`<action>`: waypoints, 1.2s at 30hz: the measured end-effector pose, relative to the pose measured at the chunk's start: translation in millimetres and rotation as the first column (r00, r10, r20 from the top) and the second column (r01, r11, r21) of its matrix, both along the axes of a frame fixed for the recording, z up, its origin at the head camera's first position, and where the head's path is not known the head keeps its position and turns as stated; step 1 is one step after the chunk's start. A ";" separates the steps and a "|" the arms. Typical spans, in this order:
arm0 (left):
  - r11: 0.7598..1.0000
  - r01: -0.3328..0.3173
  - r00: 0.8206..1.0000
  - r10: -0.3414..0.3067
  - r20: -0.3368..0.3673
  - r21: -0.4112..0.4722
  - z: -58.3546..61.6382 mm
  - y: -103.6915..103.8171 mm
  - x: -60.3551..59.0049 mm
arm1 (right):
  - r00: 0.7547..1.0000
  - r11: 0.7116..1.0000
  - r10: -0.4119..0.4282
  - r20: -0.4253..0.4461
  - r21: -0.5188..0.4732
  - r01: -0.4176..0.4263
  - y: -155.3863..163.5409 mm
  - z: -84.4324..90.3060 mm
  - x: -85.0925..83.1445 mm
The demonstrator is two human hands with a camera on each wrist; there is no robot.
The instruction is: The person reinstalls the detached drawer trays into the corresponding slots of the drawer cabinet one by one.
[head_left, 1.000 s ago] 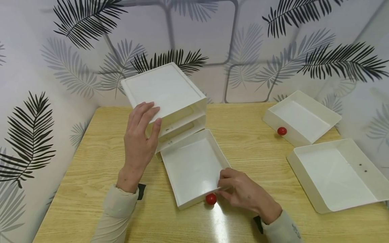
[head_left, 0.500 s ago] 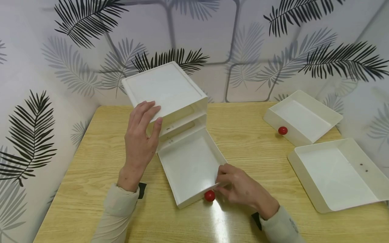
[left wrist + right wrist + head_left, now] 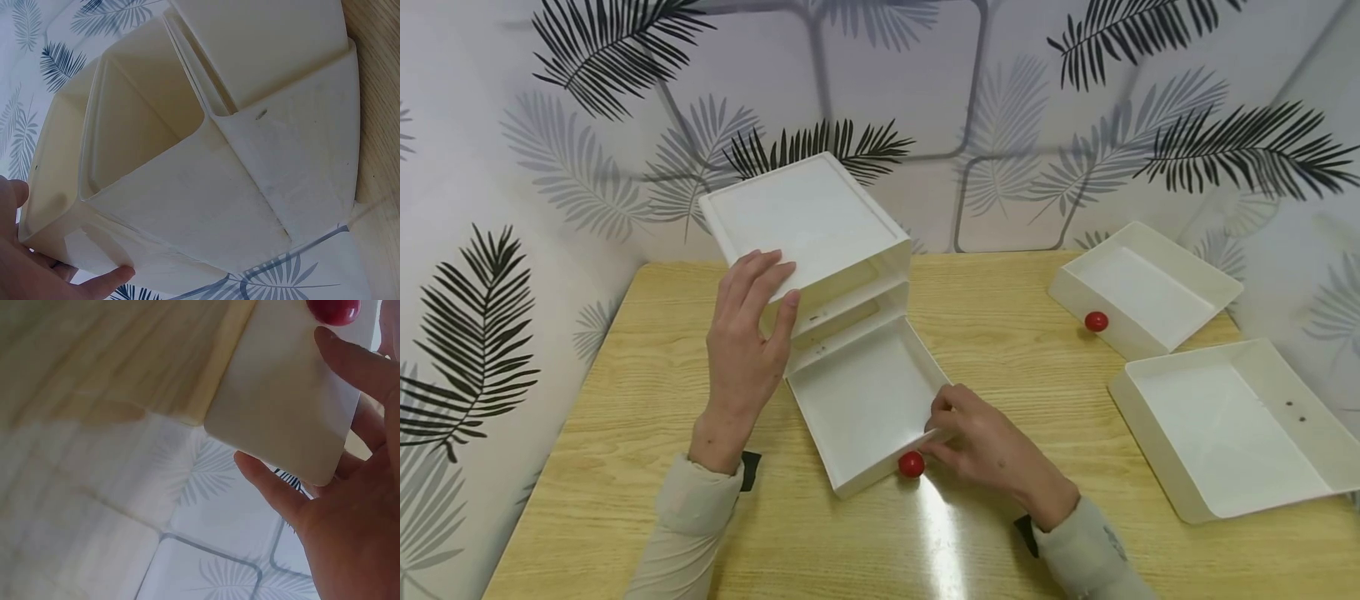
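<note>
Left hand (image 3: pixel 747 350) lies flat with fingers spread over the front corner of the white cabinet (image 3: pixel 805 225), thumb down its side, steadying it. Right hand (image 3: pixel 981 446) pinches the front right corner of the drawer (image 3: pixel 861 400), fingers curled round the wall beside the red knob (image 3: pixel 912 464). The drawer sits partway in the cabinet's bottom slot, its long axis running from the knob straight back into the cabinet, slightly angled. The right hand is the nearer one, at the drawer's outer end. Right of the cabinet, well apart on the wooden table (image 3: pixel 1000 333), lie a second drawer (image 3: pixel 1142 287) and a third drawer (image 3: pixel 1232 429).
</note>
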State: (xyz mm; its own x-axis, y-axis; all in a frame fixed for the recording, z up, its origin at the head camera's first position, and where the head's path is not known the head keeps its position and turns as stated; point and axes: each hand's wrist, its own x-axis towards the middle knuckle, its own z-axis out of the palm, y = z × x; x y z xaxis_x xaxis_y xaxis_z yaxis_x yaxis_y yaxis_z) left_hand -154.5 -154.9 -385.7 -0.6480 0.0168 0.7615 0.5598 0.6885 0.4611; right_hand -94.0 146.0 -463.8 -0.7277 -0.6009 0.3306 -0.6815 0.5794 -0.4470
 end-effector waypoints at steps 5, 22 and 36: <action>1.000 0.002 1.000 -0.002 0.000 0.001 0.8 1.0 0.2 | 0.997 0.998 -0.056 -0.050 0.004 0.056 -1.3 1.2 -2.2; 1.000 -0.010 1.000 0.010 0.009 0.004 0.8 0.7 -0.1 | 0.977 0.980 -0.194 0.093 -0.024 0.197 -7.0 4.4 -7.0; 1.000 -0.009 1.000 0.009 0.005 0.005 0.9 0.9 -0.1 | 0.934 0.961 -0.271 0.233 0.008 0.277 -11.3 1.6 -12.2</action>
State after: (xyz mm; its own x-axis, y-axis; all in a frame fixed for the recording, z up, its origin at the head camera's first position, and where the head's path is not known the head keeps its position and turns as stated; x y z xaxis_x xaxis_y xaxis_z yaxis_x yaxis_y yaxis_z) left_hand -154.7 -153.9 -384.8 -0.6515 0.0074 0.7586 0.5515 0.6913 0.4668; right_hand -106.2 134.7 -462.2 -0.9206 -0.3617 0.1472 -0.3754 0.7162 -0.5884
